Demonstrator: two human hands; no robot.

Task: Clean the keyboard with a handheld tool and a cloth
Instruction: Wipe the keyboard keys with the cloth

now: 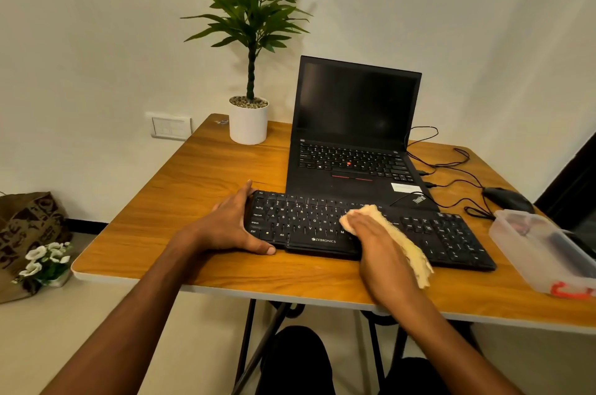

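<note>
Keyboard (429, 233) near table (193, 194) front edge; left hand (232, 223) grips end, right hand (380, 243) presses cloth (403, 246).

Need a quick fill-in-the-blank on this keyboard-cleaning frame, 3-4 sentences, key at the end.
1. The right hand presses a yellow ____ onto the keyboard.
2. The left hand grips the keyboard's ____ end.
3. Behind the keyboard stands an open laptop whose screen is ____.
4. The white pot at the table's far edge holds a ____.

Missing words: cloth; left; dark; plant
</note>
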